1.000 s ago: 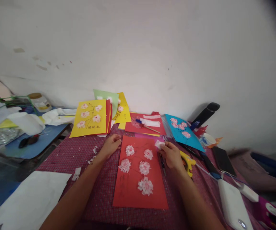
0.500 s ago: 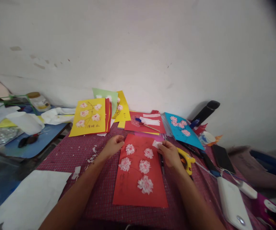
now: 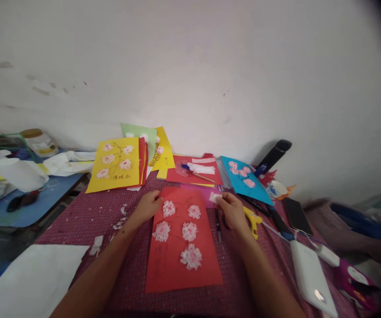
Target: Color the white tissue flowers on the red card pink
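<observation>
A red paper sheet (image 3: pixel 175 271) with several pink-and-white paper flowers lies on the table before me. At its upper left edge, my left hand (image 3: pixel 149 205) has its fingers closed on the red sheet. My right hand (image 3: pixel 232 210) is just beyond the sheet's right edge, pinching a small white paper piece (image 3: pixel 214 198) between thumb and fingers. Behind that piece lies a purple sheet (image 3: pixel 195 191), partly covered by the red one. A dark pen (image 3: pixel 218 227) rests between the red sheet and my right forearm.
Yellow flower card (image 3: pixel 132 163) leans at the back left; blue flower card (image 3: pixel 243 187) lies back right. A brush (image 3: pixel 201 176) rests on another red sheet. Yellow glue gun (image 3: pixel 252 218), phone (image 3: pixel 298 216) and white power bank (image 3: pixel 312 276) lie right; paper scraps (image 3: pixel 96 245) lie left.
My left hand has closed on the red sheet's edge. My right hand, still pinching the white piece, has moved clear of the sheet's right edge. The whole view has shifted slightly.
</observation>
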Available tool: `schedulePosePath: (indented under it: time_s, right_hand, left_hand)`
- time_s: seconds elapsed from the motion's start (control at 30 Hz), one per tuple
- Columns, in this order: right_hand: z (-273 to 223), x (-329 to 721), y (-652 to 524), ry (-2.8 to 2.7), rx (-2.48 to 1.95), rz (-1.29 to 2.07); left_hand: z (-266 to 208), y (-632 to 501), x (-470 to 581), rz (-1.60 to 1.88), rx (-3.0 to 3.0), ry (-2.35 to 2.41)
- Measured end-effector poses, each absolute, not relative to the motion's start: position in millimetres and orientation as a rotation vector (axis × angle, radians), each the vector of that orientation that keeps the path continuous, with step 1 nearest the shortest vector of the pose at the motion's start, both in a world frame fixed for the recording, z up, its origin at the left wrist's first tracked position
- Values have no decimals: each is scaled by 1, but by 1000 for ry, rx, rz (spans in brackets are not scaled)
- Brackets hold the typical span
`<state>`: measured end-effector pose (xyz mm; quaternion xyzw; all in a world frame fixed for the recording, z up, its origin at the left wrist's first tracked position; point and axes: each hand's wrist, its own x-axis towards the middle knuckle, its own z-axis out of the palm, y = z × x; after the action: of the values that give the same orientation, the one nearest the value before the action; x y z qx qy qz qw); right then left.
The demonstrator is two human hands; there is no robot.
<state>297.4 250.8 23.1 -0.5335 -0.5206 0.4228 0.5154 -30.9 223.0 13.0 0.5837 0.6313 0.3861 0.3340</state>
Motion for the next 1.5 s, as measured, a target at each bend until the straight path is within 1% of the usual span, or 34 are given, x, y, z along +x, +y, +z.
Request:
schedulePosePath:
  time_s: [0.17,0.37,0.57,1.03,1.3,1.5]
  right_hand:
    - [18,314,259,-1430,-1397,731]
    - [-2,310,263,-1661,-1509,600]
    - [2,313,263,-1748,-1551,466]
    - [-4,285,247,-1963,-1487,619]
    - [3,282,245,-1950,-1434,742]
    - [10,285,242,-1839,-1414,884]
  left_hand:
    - [14,223,-33,1095,1467,1649]
    - [11,225,-36,1146,1349,1592]
    - [7,227,-37,1184,1212,1505]
    - [14,225,-31,1297,931,1301]
    - [16,224,-29,1348,855,1219]
    - [19,224,-29,1420,820,1144]
